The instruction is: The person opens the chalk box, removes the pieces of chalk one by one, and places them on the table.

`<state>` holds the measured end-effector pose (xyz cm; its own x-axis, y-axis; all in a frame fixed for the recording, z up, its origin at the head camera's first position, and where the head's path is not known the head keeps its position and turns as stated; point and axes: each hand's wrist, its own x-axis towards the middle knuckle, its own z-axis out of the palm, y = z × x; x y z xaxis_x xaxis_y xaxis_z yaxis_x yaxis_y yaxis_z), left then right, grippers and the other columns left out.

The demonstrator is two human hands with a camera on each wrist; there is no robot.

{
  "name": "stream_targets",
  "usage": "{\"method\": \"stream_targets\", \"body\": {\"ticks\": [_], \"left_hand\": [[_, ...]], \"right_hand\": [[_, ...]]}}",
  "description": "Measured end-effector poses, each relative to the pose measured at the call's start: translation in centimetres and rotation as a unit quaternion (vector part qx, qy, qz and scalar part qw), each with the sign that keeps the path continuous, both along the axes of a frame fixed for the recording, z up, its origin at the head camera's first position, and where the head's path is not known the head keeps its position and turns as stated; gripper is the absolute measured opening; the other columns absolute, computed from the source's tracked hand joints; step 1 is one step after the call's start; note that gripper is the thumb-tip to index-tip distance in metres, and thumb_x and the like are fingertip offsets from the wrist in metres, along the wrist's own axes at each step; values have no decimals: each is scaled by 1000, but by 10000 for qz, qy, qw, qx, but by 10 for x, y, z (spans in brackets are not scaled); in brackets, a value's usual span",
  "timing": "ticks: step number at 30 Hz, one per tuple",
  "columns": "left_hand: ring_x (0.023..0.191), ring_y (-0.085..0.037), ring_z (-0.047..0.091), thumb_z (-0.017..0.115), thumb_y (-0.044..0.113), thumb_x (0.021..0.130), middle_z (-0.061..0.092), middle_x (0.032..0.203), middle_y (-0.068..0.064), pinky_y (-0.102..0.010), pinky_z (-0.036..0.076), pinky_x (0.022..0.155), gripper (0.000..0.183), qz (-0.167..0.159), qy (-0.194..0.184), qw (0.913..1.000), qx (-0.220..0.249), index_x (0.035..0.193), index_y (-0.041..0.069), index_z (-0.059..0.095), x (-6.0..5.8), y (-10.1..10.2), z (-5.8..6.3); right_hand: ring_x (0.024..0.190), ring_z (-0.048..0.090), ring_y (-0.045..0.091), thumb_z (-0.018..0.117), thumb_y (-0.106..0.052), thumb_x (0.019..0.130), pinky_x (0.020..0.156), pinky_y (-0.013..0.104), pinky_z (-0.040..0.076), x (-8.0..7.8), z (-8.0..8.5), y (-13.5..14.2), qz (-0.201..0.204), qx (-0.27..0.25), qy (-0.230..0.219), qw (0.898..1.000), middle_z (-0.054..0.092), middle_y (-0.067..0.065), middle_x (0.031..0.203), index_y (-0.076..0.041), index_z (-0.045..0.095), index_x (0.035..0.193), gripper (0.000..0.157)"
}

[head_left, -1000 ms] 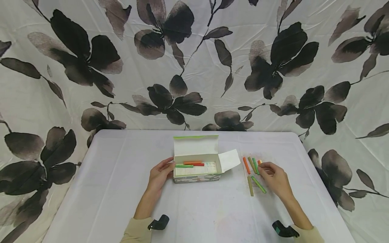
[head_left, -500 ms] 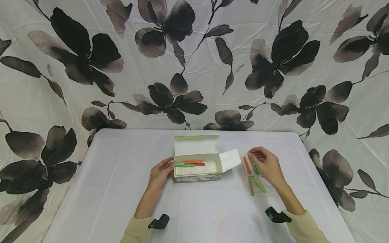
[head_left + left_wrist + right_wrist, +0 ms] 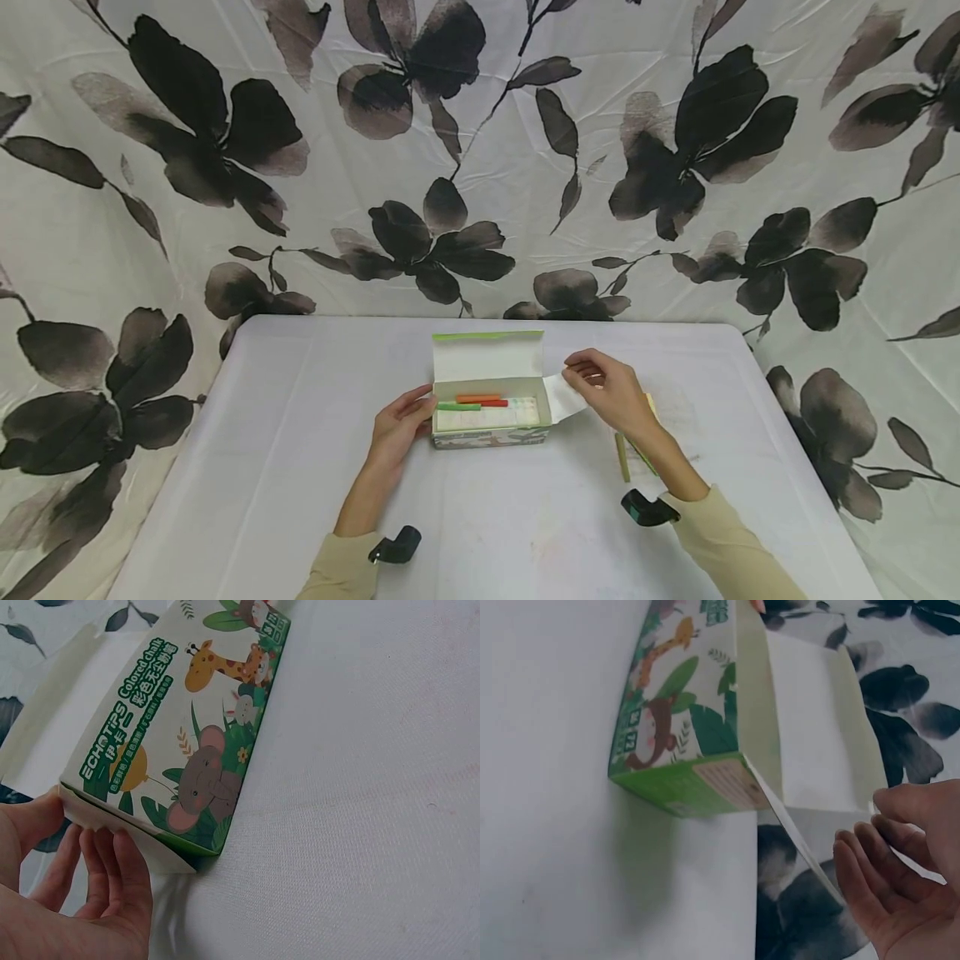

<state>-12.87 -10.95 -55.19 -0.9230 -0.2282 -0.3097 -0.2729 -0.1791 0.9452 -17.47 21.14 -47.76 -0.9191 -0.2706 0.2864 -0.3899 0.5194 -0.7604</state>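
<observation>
A chalk box (image 3: 491, 439) stands on the table with its lid raised and its right flap (image 3: 564, 398) folded out. Inside lie an orange chalk stick (image 3: 477, 398), a green one (image 3: 459, 407) and a red one (image 3: 495, 403). At the box's left end, my left hand (image 3: 397, 429) grips the end flap between thumb and fingers. My right hand (image 3: 613, 398) is over the right flap, thumb and fingertips pinched on a chalk stick that the fingers almost wholly hide. The right wrist view has this hand (image 3: 889, 889) beside the open lid (image 3: 814, 724).
Right of the box, an olive chalk stick (image 3: 622, 458) and a green one (image 3: 643, 457) lie on the white table (image 3: 300, 400). A yellow stick (image 3: 652, 404) shows partly behind the right wrist. Floral cloth (image 3: 480, 167) hangs at the table's far edge.
My right hand has left the loose chalk sticks and moved left to the box's right flap. The left hand and the box have stayed in place.
</observation>
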Motion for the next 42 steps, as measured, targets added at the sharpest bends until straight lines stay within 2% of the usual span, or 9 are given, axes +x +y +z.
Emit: {"method": "stream_targets", "body": {"ticks": [9,15,22,29,37,42], "left_hand": [[86,-14,67,74,14,96,70,104,-5,-23,55,71,41,55,-32,10000,26,134,4,65,-1,0,-1],[85,-14,67,74,14,96,70,108,-9,-23,55,71,40,43,-50,9999,76,134,4,66,-1,1,-1],[92,-20,67,74,14,96,70,113,-13,-22,55,71,40,61,-88,9999,87,134,4,65,-1,2,1],[91,-20,67,75,16,96,70,116,-14,-22,55,71,41,46,-96,9999,75,134,5,65,-1,1,1],[89,-18,67,73,15,97,70,116,-14,-23,55,72,40,26,-74,10000,42,135,4,65,-1,2,2],[93,-20,67,73,15,98,68,120,-17,-23,55,73,40,-15,-66,10000,21,136,4,64,0,1,2]], "right_hand": [[92,71,25,74,-10,96,83,37,60,-7,-9,-31,616,36,-8,9981,73,10,100,4,69,113,23],[92,71,29,74,-4,94,82,40,60,-9,-19,-51,1057,34,-53,9944,72,16,101,7,68,111,21],[90,70,26,74,-3,94,80,36,60,-11,-29,-75,1423,283,-172,9893,73,16,101,7,70,111,21],[89,70,24,75,-3,93,79,31,59,-11,-40,-94,1845,622,-24,9809,73,15,101,6,70,112,21],[86,63,20,72,-3,95,79,33,56,-8,-45,-112,2025,1171,59,9722,72,13,102,5,71,112,19],[81,58,16,69,-3,97,74,28,51,-7,-44,-118,2066,1281,-67,9700,71,11,99,6,72,113,19]]}}
